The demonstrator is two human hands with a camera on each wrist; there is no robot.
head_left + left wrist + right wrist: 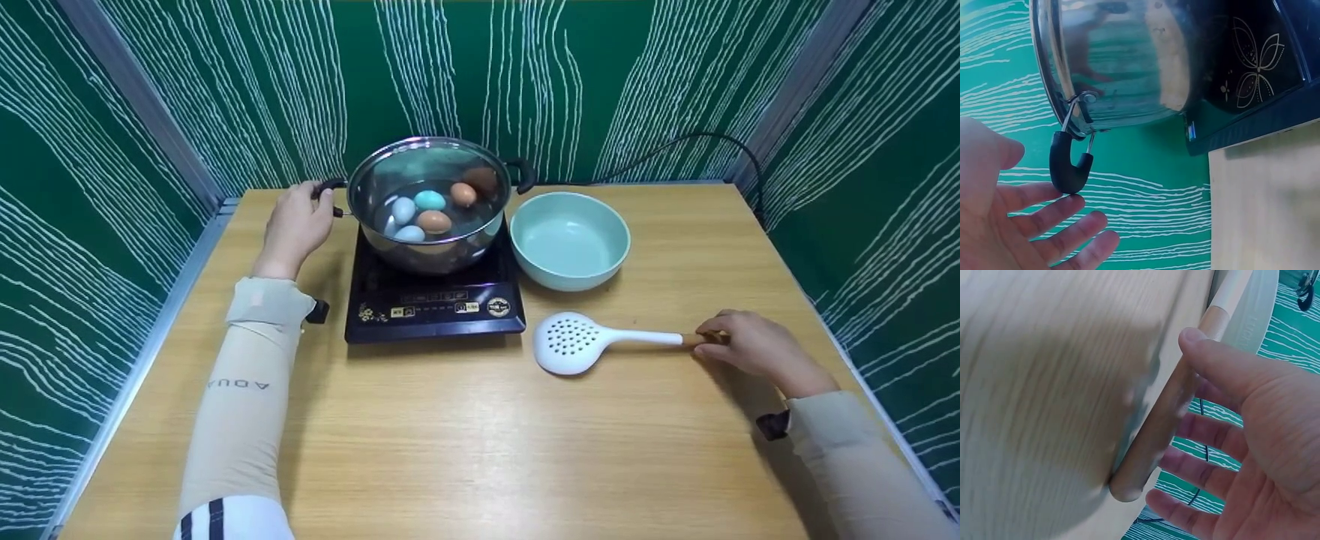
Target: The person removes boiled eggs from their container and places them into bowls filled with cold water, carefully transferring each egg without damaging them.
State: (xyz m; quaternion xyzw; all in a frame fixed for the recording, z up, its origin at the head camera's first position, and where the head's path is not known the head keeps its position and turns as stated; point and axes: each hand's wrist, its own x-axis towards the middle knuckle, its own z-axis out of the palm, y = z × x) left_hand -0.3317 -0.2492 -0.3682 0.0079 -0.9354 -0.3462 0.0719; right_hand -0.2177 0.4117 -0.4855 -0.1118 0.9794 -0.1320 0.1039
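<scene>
My left hand (295,229) is at the left black handle (1069,169) of a steel pot (427,251). In the left wrist view its fingers are spread and fairly straight, with the fingertips beside or touching the handle's end. Several eggs lie inside the pot: brown ones, pale ones and a turquoise egg (430,200). On the table a white slotted skimmer (568,343) lies flat, its wooden handle (1157,422) pointing right. My right hand (757,346) has that handle between thumb and fingers. The thumb rests on its near side; some fingertips meet its other edge.
Under the pot stands a black induction cooker (435,315). Right beside it is a mint-green bowl (570,244) with nothing in it. A black cable (675,140) runs behind the wooden table (465,442). Green, white-lined walls (510,82) enclose the back and sides.
</scene>
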